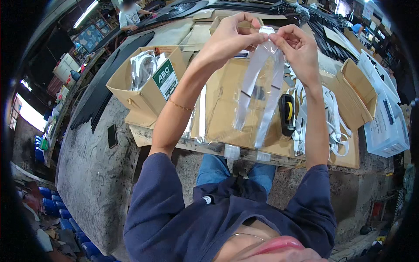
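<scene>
Bagged strap [250, 78]: held up in both hands above the far part of the cardboard sheet [222, 113], its two ends hanging toward the sheet's near edge.
Look of the strap: pale and flat, folded into two long strands with a short dark band across each; clear, glossy plastic wraps it, and a small white piece [266, 30] sits at the top.
Step at the white piece: judging by the pinch, the top end is being worked or straightened by the fingertips; whether it is being opened or closed I cannot tell.
Next move at the top: probably calls for a steady left pinch and small, careful right-hand adjustments, since thin film slips and creases easily.
Left hand [233, 37]: above the sheet's far side, thumb and forefinger gripping the left of the top end.
Right hand [301, 48]: above the sheet's far right, thumb and forefinger pinched on the top end, the other fingers curled.
Tape dispenser [283, 105]: black, at the sheet's right side.
White straps [336, 126]: loosely heaped, right of the sheet.
Open carton [126, 91]: left of the sheet, holding clear-wrapped pale pieces.
</scene>
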{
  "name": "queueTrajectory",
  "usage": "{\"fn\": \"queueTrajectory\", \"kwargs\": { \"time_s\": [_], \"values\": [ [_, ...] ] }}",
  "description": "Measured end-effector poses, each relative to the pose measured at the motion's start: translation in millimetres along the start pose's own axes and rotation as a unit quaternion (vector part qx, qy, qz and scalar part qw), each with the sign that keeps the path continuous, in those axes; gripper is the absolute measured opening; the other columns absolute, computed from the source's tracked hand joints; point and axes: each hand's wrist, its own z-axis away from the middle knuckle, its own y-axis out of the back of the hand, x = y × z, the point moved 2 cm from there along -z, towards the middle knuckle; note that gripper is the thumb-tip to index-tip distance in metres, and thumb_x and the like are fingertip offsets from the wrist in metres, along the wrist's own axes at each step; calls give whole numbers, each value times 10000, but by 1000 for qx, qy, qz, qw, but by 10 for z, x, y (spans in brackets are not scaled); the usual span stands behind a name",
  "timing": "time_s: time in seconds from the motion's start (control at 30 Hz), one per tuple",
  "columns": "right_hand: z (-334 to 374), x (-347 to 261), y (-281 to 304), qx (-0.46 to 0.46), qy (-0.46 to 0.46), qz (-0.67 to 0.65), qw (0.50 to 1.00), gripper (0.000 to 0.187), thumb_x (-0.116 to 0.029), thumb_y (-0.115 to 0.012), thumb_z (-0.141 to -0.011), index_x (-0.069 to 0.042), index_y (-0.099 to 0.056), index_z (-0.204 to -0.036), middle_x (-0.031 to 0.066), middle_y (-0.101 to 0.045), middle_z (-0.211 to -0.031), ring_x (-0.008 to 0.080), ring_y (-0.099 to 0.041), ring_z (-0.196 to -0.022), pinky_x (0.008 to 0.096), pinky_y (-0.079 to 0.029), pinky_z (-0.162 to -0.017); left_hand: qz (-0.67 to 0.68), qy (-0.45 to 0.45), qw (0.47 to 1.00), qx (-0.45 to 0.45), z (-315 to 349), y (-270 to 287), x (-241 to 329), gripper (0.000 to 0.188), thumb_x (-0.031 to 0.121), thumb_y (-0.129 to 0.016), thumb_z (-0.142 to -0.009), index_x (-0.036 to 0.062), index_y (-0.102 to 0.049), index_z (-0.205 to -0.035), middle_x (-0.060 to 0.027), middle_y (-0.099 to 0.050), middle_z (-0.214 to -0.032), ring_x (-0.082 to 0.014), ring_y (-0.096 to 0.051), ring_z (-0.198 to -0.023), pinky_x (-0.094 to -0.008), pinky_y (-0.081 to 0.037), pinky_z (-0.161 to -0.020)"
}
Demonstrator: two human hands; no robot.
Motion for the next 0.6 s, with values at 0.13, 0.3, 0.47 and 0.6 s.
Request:
{"fn": "queueTrajectory", "kwargs": {
  "time_s": [0.13, 0.3, 0.47, 0.6],
  "values": [
    [81, 46, -1, 6, -15, 41, 999, 151, -142, -716, -854, -24, -622, -845, -50, -586, -730, 16, -517, -671, 181, -405, -604, -39, -7, 999, -2, 9, -40, -104, 332, 170, -744, -804, 59, -506, -1009, -80, -663, -862, -107, -613, -783, -230, -474, -694],
    [186, 145, 11, 100, 53, 179, 977, 171, -158, -727, -833, -31, -642, -910, -27, -556, -673, 38, -508, -634, 200, -398, -571, -76, 3, 997, 33, 15, -150, -160, 312, 139, -753, -788, 56, -516, -972, -64, -653, -871, -97, -614, -789, -209, -468, -657],
    [284, 66, -83, 119, -19, 144, 982, 188, -181, -725, -830, -24, -655, -906, 33, -601, -676, 91, -532, -609, 240, -428, -596, -25, 11, 995, 97, 66, -241, -321, 330, 66, -749, -771, 33, -532, -1017, -46, -624, -861, -113, -636, -813, -220, -493, -669],
    [366, -79, -30, 109, -33, 178, 977, 177, -179, -713, -835, -23, -668, -906, 96, -667, -772, 180, -601, -663, 300, -461, -645, -20, 7, 992, 127, 104, -240, -358, 402, 42, -728, -781, 30, -539, -1136, -57, -620, -872, -133, -644, -823, -232, -506, -689]
  ]
}}
